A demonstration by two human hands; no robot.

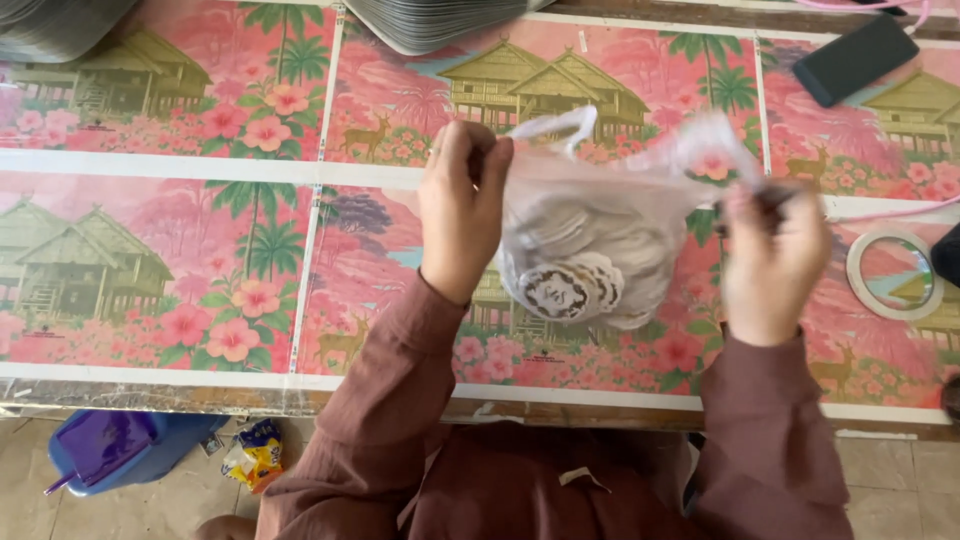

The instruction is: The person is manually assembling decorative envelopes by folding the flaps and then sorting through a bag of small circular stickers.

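Table [150,165]: covered edge to edge with pink printed sheets, repeated huts, palms, flowers, deer, white borders between panels.
Grey stack [430,20] at far edge, middle; another grey stack [50,25] at far left corner.
Clear bag [590,240] held above table near front edge, centre; inside, pile of round scalloped stickers [565,290], white rims, brown centres.
Left hand [462,205] pinched shut on bag's left handle.
Right hand [775,262], blurred, gripping bag's right side.
Dark phone [855,58] at far right corner.
Tape ring [893,274], white, at right edge.
Blue bin [130,450] on floor, below front left edge.
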